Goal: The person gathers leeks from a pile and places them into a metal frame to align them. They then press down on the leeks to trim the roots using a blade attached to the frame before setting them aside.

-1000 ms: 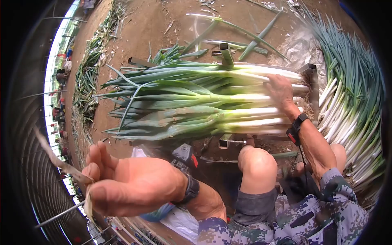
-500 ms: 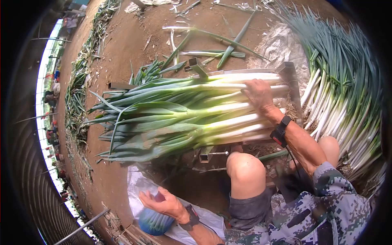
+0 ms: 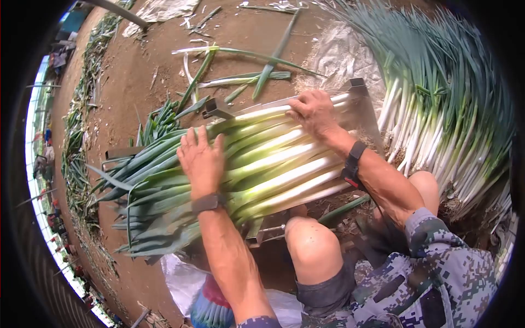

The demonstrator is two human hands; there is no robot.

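Note:
A layer of long green onions [image 3: 273, 169] lies across a metal frame [image 3: 363, 106], white stalks to the right and green leaves to the left. My left hand [image 3: 201, 161] rests flat on the leaves near the far side, fingers spread. At the far edge of the white stalks, my right hand [image 3: 315, 113] is closed with curled fingers around or against the topmost stalk. Dark bands circle both wrists.
A large pile of green onions [image 3: 437, 109] fills the right side. Loose leaves [image 3: 273, 54] and a whitish sheet [image 3: 350, 54] lie on the soil beyond the frame. A blue and red bundle [image 3: 210, 306] sits on white plastic [image 3: 183, 279] near me.
My left hand has moved up from above the blue bundle onto the leaves. My right hand has shifted to the far edge of the stalks. The whole view has also shifted.

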